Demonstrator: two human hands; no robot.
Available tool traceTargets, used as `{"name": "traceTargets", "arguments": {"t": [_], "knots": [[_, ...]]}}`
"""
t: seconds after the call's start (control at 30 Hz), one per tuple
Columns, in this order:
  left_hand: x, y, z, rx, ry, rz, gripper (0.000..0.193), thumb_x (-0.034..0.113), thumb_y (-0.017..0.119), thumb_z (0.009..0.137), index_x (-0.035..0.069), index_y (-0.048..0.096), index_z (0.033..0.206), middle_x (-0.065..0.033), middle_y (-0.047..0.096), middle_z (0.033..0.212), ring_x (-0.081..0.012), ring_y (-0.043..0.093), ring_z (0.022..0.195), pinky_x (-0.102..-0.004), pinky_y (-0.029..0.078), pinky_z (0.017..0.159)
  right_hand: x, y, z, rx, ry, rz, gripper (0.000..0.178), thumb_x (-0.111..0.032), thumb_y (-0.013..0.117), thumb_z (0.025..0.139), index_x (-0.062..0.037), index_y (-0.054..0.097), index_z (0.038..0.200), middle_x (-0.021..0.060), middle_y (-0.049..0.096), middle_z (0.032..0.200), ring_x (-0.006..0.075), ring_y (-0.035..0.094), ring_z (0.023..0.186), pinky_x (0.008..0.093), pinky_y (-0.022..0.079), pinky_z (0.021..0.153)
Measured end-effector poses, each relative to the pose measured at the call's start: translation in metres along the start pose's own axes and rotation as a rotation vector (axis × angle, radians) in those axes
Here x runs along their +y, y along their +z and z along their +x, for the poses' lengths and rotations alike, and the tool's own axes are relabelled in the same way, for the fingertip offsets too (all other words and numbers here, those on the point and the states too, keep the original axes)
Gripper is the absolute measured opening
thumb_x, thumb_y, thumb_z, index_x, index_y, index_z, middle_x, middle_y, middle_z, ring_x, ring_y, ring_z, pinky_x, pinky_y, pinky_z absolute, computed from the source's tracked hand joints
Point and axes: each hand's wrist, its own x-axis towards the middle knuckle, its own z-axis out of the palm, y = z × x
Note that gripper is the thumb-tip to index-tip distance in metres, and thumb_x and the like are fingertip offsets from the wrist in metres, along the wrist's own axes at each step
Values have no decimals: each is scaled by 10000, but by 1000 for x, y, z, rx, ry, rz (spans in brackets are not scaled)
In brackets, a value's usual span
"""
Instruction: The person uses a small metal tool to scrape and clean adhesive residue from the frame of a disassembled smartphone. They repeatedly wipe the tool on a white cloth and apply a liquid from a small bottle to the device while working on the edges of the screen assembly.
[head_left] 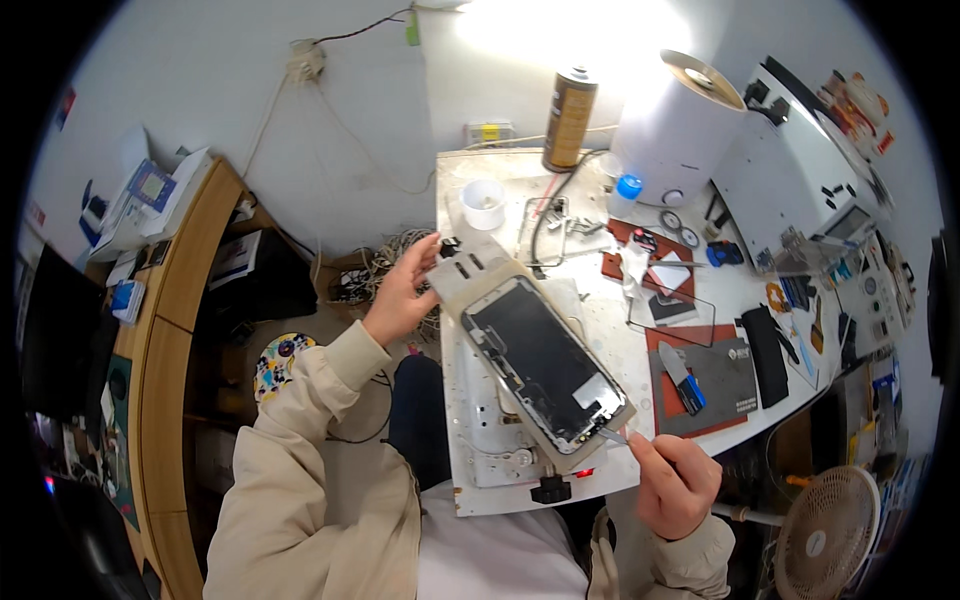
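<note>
In the head view, the left hand [403, 295] grasps the upper left end of a beige holder [478, 268], its fingers at the edge beside a small black part. On that holder lies a smartphone display assembly [540, 352], dark in the middle, with thin cables and metal bits along its rim; it slants from upper left to lower right, above the near part of the white desk [610, 345]. The right hand [678, 484] pinches a thin metal tool [613, 436] between thumb and fingers, the tip at the assembly's lower right corner; whether it touches there is too small to tell. Partly hidden beneath the holder is a pale metal fixture, with a black knob [550, 489] by the desk's near edge. To the right, a blue-handled knife [683, 380] rests on a dark grey mat [728, 392], just beside a black pouch [764, 355]. Farther back stand a white cup [483, 206], a spray can [570, 120] and a blue-capped bottle [624, 196]
</note>
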Motion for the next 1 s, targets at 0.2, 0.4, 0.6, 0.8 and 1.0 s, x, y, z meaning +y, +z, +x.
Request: {"name": "traceTargets", "arguments": {"t": [0.2, 0.4, 0.6, 0.8, 1.0], "knots": [[19, 6, -8, 186, 120, 71, 708, -119, 541, 948, -17, 410, 1636, -207, 570, 1547, -305, 564, 1463, -431, 453, 1255, -2, 0, 1, 5, 8, 4, 481, 127, 736, 740, -32, 843, 1182, 66, 665, 887, 232, 614, 661, 357, 485, 563], [152, 16, -39, 200, 594, 368, 377, 1, 590, 994, -6, 682, 1360, -149, 676, 1420, -279, 652, 1287, -432, 496, 1138, -2, -3, -1, 0, 27, 2, 500, 137, 730, 737, -44, 846, 1189, 63, 666, 895, 218, 604, 653, 349, 481, 561], [224, 65, -49, -459, 876, 782, 742, 667, 664, 955, 42, 741, 1348, -86, 707, 1394, -263, 676, 1269, -450, 499, 1114, -3, -11, 8, -58, -25, -30, 524, 116, 747, 721, -64, 849, 1202, 49, 671, 909, 207, 592, 638, 332, 486, 548], [222, 68, -41, -511, 875, 797, 746, 690, 654, 944, 76, 749, 1355, -70, 698, 1408, -236, 678, 1254, -445, 505, 1113, -4, -15, 11, -78, -18, -27, 575, 114, 738, 695, -76, 842, 1228, 54, 686, 923, 222, 635, 665, 338, 527, 562], [224, 68, -44, -499, 912, 881, 773, 727, 647, 918, 101, 756, 1358, -61, 697, 1423, -231, 678, 1251, -440, 502, 1122, 1, -10, 9, -52, 27, 91, 595, 122, 717, 681, -77, 845, 1227, 61, 698, 930, 234, 686, 701, 343, 561, 588]]}}
